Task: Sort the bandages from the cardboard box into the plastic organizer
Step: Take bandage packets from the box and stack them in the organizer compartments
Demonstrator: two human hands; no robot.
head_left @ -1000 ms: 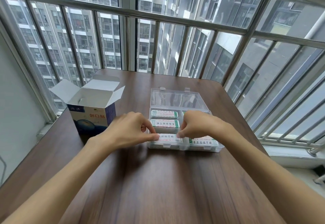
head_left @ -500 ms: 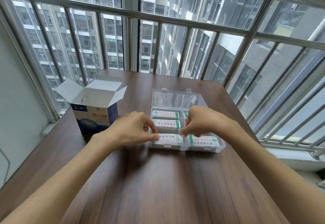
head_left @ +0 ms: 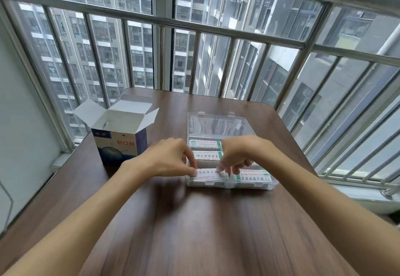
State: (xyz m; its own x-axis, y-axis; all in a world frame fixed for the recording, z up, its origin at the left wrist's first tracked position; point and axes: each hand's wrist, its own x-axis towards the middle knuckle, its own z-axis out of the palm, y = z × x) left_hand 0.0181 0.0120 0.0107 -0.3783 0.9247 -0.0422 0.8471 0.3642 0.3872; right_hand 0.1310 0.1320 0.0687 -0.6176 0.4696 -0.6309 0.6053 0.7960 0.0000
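in the near-left compartment of the clear plastic organizer (head_left: pixel 255 186), left hand (head_left: pixel 166 158) and right hand (head_left: pixel 238 154) pinch opposite ends of a white printed bandage stack (head_left: pixel 207 173). risk: uneven pressing could buckle it. blue cardboard box (head_left: pixel 120 143) stands open, left.

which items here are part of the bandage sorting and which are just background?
Part of the job:
- cardboard box, flaps open
- plastic organizer, lid open
- bandages in its compartments
- bandage stack at the near left compartment, pinched by left hand and right hand

Just there:
- table
- window bars
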